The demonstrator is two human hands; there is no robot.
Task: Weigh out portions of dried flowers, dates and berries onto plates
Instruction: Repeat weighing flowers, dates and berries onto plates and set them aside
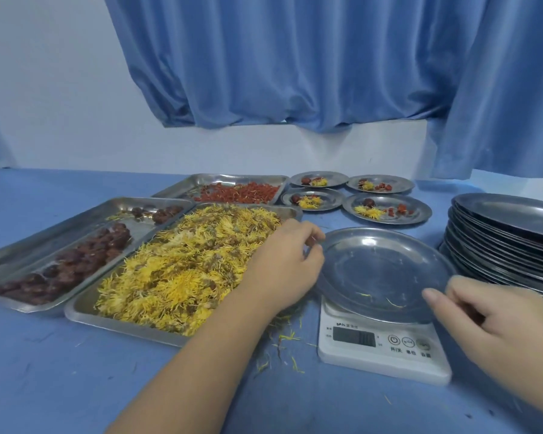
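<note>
A steel plate [380, 267] sits on a white kitchen scale [383, 346] on a blue tabletop [76, 371], bare but for a few stray petals. The left hand [282, 264] pinches its left rim with curled fingers and the right hand [496, 321] grips the near-right rim, thumb on top, likely centring it so it weighs true. Trays of dried flowers [185, 270], dates [76, 261] and berries [242, 192] lie to the left within reach; four filled plates [386, 209] sit behind, and a stack of plates [508, 239] waits at right.
</note>
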